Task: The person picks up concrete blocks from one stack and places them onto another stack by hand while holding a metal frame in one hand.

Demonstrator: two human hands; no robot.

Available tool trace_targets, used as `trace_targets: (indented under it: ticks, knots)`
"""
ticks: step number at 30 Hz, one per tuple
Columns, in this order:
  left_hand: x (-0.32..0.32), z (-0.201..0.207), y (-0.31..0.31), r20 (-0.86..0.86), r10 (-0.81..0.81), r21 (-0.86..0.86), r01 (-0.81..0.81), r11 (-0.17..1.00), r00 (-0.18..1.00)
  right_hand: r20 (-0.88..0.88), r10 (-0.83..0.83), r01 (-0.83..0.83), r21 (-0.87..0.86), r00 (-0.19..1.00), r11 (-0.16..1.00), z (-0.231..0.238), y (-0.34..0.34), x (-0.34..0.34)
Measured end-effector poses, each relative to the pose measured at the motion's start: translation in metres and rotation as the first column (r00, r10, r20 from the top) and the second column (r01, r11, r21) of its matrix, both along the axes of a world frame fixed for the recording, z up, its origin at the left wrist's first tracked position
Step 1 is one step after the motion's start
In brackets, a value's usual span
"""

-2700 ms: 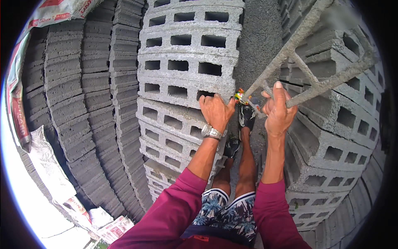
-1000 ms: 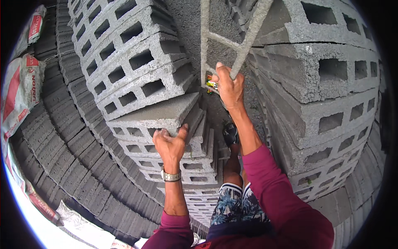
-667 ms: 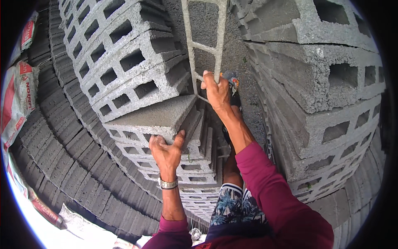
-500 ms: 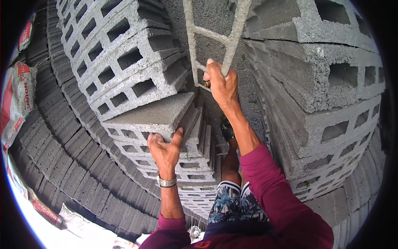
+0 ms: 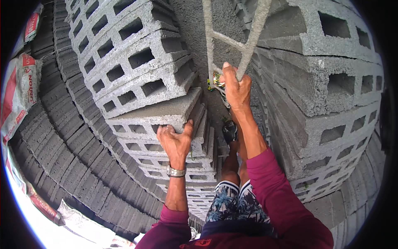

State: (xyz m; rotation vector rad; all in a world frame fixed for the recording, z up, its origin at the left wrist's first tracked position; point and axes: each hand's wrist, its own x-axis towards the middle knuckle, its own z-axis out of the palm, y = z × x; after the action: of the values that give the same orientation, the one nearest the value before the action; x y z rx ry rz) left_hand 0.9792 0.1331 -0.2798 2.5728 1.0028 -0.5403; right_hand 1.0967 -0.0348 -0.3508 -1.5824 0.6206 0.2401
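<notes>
My left hand point(image 5: 176, 143) is closed on the near edge of a hollow concrete block point(image 5: 163, 108) on a stepped stack, the thumb against its side. The fingertips are partly hidden in one of its holes. That block lies skewed to the blocks behind it. My right hand point(image 5: 238, 89) is wrapped round the side rail of a narrow, cement-crusted ladder point(image 5: 228, 40), near a rung. Beyond the ladder's lower visible end lies a colourful printed packet point(image 5: 217, 79), partly covered by the hand.
Tall concrete block stacks rise on the left point(image 5: 137, 58) and right point(image 5: 331, 118), with a narrow gravel passage point(image 5: 190, 16) between. My shoe point(image 5: 229, 132) stands down in the gap. Rows of more blocks point(image 5: 62, 153) curve along the far left, beside printed sacks point(image 5: 18, 89).
Both hands and the ladder sit further right and slightly lower in view, as do the left blocks. Both hands keep their holds. More of the packet and a second foot beyond my right hand now show.
</notes>
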Motion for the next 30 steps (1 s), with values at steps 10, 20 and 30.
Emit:
trace_targets:
  ticks: [10,20,30]
  knots:
    - [0.076,0.025,0.007,0.402,-0.343,0.227,0.271,0.936,0.849,-0.109,-0.033,0.021,-0.108,0.994,0.994,0.017,-0.009,0.005]
    - [0.104,-0.053,0.004,0.091,-0.096,0.204,0.075,0.976,0.991,-0.172,-0.067,0.06,-0.044,0.983,0.997,-0.005,-0.017,-0.001]
    - [0.083,-0.032,0.011,0.182,-0.033,0.075,0.02,0.997,0.983,0.028,-0.013,0.012,0.012,1.0,1.0,0.008,0.013,0.055]
